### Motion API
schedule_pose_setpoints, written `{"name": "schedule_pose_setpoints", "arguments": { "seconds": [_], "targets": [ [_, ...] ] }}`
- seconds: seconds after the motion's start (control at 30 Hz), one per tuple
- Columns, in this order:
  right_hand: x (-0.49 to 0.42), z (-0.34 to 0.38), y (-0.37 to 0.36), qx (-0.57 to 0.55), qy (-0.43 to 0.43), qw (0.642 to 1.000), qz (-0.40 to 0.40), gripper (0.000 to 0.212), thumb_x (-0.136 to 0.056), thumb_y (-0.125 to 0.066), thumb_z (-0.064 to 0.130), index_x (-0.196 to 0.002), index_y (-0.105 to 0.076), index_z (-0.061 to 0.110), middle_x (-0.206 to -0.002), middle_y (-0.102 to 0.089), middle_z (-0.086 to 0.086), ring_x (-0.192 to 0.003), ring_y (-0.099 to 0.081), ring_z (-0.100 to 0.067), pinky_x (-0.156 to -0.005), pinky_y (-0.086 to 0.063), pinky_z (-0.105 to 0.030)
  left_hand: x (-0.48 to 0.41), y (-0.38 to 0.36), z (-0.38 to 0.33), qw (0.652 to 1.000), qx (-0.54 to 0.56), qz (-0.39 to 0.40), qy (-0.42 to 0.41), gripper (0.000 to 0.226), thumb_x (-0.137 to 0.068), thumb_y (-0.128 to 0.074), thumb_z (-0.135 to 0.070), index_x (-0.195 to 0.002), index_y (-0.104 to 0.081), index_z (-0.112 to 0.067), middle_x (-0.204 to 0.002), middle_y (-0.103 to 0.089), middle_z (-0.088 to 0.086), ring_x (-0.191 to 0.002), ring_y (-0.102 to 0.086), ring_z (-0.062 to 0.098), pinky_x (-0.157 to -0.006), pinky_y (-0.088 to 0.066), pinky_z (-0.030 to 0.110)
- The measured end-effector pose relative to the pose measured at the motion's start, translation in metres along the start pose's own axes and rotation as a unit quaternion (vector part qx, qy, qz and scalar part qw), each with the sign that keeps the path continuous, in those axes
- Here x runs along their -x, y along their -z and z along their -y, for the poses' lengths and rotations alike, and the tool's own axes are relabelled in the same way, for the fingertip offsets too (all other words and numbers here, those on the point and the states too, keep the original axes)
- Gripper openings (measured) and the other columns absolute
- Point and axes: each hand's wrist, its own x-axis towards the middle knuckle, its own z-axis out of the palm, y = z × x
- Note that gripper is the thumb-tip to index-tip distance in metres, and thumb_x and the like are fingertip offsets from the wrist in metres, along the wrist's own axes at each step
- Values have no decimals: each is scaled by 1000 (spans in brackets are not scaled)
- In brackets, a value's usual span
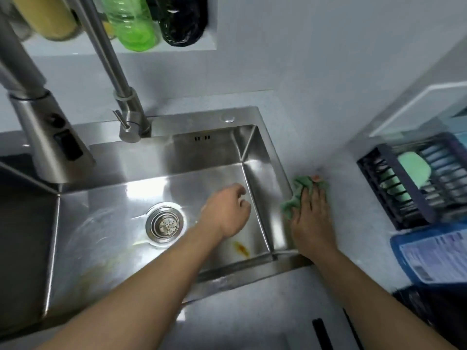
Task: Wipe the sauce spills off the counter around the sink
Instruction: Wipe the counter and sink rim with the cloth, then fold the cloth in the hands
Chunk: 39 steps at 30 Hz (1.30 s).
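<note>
Right hand [309, 218], fingers flat, presses green cloth [299, 188] on counter [353, 210], centre-right of frame. Left hand [227, 210] hangs over sink [202, 152], frame centre, loosely curled, empty.

Home kitchen: steel sink [161, 152], dish rack [414, 188].

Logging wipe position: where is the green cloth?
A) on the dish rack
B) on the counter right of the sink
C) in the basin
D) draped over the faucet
B: the right hand presses the cloth flat on the counter, just right of the sink.
</note>
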Motion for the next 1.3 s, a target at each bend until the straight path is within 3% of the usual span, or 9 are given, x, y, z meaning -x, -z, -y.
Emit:
{"name": "schedule_pose_setpoints", "arguments": {
  "seconds": [0.23,0.3,0.4,0.47,0.57,0.7,0.77,1.0,1.3],
  "targets": [
    [114,-5,45,-246,-142,958,22,42,-101,-34,1,-128,-60,20,-122,-63,-6,-113,-59,-30,-89,-49,-32,81,-21,-8,985,164,56,-23,26,-92,-55,-11,-115,-65,-18,-103,-63,-2,-100,-66,26,-91,-54,40],
    [121,15,77,-483,-220,846,54,35,-103,-36,6,-109,-69,15,-109,-71,-19,-101,-67,-38,-85,-57,-43,92,-14,-12,970,235,65,13,26,-92,-58,-7,-114,-62,-19,-108,-60,2,-100,-63,26,-91,-54,40],
    [140,52,115,-805,-203,532,168,47,-104,-30,21,-131,-59,-5,-127,-63,-32,-119,-62,-42,-107,-48,-50,108,2,-23,875,436,179,109,22,-91,-67,-21,-111,-63,-13,-109,-63,9,-101,-61,23,-87,-57,38],
    [153,69,130,-843,-188,471,183,56,-102,-36,33,-129,-60,-9,-130,-61,-32,-120,-62,-43,-103,-50,-52,119,13,-28,787,533,284,124,45,-93,-62,-40,-119,-66,-2,-119,-63,21,-107,-60,30,-105,-49,47],
    [168,82,139,-836,-138,492,201,65,-101,-38,51,-123,-67,-3,-131,-62,-29,-119,-63,-40,-101,-50,-52,135,23,-35,735,590,323,81,49,-101,-48,-40,-127,-65,-1,-126,-65,23,-110,-63,35,-106,-45,50],
    [176,78,134,-658,-70,735,147,48,-85,-77,15,-130,-60,10,-119,-71,-16,-107,-71,-32,-91,-58,-47,146,22,-41,760,613,186,111,21,-95,-53,-2,-111,-66,1,-104,-73,25,-78,-74,29,-74,-61,41],
    [176,74,136,-605,-97,783,109,45,-82,-80,8,-122,-66,24,-105,-77,-3,-93,-75,-21,-77,-63,-36,150,23,-43,769,610,136,135,24,-90,-47,9,-103,-65,-1,-94,-71,25,-71,-71,30,-64,-61,41],
    [159,46,153,-592,-150,787,82,26,-104,-48,19,-109,-72,9,-95,-78,-12,-88,-76,-30,-83,-60,-52,159,34,-57,717,666,148,141,38,-87,-52,4,-122,-62,-5,-107,-71,24,-83,-71,34,-69,-62,50],
    [134,-10,188,-661,0,731,170,35,-101,-43,-3,-91,-74,11,-99,-67,-20,-80,-61,-32,-59,-54,-34,153,51,-79,821,542,171,51,19,-92,-55,-1,-104,-68,-7,-115,-70,29,-92,-73,39,-80,-59,49]
  ]
}}
